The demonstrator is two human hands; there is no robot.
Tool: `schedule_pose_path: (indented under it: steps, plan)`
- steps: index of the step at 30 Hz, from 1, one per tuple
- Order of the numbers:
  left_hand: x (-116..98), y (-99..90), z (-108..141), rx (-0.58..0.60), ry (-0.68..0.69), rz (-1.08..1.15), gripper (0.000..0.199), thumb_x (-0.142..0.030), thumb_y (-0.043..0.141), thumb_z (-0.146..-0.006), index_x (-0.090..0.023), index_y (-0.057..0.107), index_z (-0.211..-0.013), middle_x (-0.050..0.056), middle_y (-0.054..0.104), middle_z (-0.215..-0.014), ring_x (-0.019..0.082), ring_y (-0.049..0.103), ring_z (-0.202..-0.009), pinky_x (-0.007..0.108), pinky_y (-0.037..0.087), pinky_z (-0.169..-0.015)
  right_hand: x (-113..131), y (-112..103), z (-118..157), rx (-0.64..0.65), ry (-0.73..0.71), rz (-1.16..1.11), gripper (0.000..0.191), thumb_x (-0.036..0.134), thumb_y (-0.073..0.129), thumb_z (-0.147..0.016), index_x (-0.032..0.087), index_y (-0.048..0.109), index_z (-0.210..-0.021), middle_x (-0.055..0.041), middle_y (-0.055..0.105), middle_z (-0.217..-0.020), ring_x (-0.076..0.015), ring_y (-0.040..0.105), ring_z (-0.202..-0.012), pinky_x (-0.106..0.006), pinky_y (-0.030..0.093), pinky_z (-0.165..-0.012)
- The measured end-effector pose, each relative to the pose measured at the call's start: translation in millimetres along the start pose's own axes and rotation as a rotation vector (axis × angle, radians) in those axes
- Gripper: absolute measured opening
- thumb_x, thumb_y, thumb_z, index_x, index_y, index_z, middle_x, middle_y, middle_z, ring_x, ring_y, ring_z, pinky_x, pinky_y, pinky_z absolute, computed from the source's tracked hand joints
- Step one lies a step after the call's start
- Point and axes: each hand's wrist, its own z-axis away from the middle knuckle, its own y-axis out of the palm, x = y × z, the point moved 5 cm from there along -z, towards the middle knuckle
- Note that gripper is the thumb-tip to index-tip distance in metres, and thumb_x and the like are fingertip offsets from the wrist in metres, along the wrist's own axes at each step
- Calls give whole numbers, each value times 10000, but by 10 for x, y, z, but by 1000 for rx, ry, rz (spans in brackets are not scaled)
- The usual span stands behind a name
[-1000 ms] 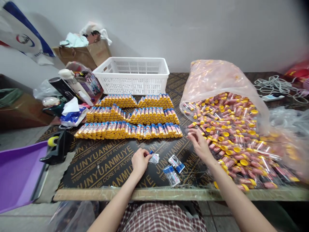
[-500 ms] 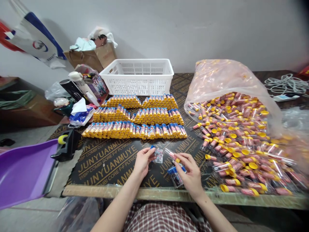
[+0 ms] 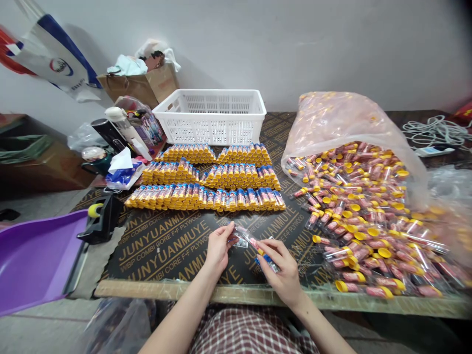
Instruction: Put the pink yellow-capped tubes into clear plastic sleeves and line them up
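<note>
My right hand (image 3: 282,268) pinches a clear tube (image 3: 250,241) with a yellow cap and pinkish contents, its far end at the fingertips of my left hand (image 3: 219,248). My left hand holds a small clear packet (image 3: 240,242) with a blue-topped item, partly hidden by the fingers. More clear packets with blue parts (image 3: 271,264) lie half under my right hand. Neat rows of blue-and-yellow tubes (image 3: 204,197) lie just beyond my hands. To the right, a heap of loose yellow-capped tubes (image 3: 354,206) spills from a clear plastic bag (image 3: 332,118).
The tubes lie on a black printed plywood board (image 3: 165,250) with a wooden front strip (image 3: 221,293). Behind stands a white plastic basket (image 3: 210,118). A tape dispenser (image 3: 103,219) and purple dustpan (image 3: 37,260) sit left; a coiled white cable (image 3: 437,132) lies right.
My hands have come closer together, with the yellow-capped tube now meeting the packet at my left fingertips. The packet has tilted and is more hidden. The head view has barely shifted.
</note>
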Motion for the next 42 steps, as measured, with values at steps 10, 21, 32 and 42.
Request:
schedule_pose_path:
  steps: [10,21,32,42]
  plan:
    - [-5,200,207,274,-54,-161,461,-247,834,-502,-136,581,-871,6,661,-708,104,609,-590,219,499,-579,-175,86,2,100,23,0,620,92,525,-771,291,384,-1341,-92,465,-1178,-224,522,-1074,-405,478,-911]
    - [179,305,413,537,-197,-380,320,-349,735,-662,-89,643,-824,49,661,-696,102,596,-572,213,496,-557,-162,74,-80,300,-8,-203,876,52,489,-583,244,236,-1400,-83,381,-1379,-259,422,-1241,-439,385,-1029]
    - [201,326,443,512,-203,-385,372,-402,753,-613,-101,624,-789,43,663,-675,111,597,-545,231,494,-550,-189,101,-45,289,35,-304,872,52,505,-600,237,206,-1399,-95,403,-1361,-245,453,-1221,-420,380,-1036]
    - [-1093,522,-576,-69,650,-1380,453,-509,698,-629,-165,608,-911,52,654,-680,213,622,-698,286,435,-646,-673,-528,-193,115,175,241,569,273,584,-789,257,389,-1322,-96,389,-1351,-262,389,-1252,-477,351,-1026]
